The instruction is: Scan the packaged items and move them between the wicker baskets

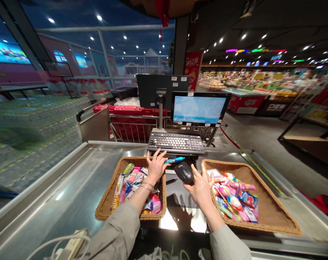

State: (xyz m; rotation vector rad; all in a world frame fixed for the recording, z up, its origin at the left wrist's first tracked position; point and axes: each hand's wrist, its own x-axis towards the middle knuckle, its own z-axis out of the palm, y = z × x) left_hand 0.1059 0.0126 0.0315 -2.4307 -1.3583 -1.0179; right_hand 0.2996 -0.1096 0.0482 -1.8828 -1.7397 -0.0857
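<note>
My left hand (156, 168) is over the far right corner of the left wicker basket (104, 202). Between its thumb and fingers is a slim blue pen-shaped item (175, 160), its tip pointing right; the other fingers are spread near the keyboard. My right hand (201, 187) grips a black barcode scanner (184, 172), its head turned left toward the blue item. Colourful small packets (134, 178) fill much of the left basket. The right wicker basket (274, 213) bears a pile of similar packets (236, 198), mostly on its left side.
Behind the baskets are a black keyboard (177, 141), a lit monitor (199, 110) and a second screen (161, 90) seen from its back. A metal counter (71, 180) lies beneath. Power strip (74, 243) with white cables sits front left. A shopping cart (134, 126) stands beyond.
</note>
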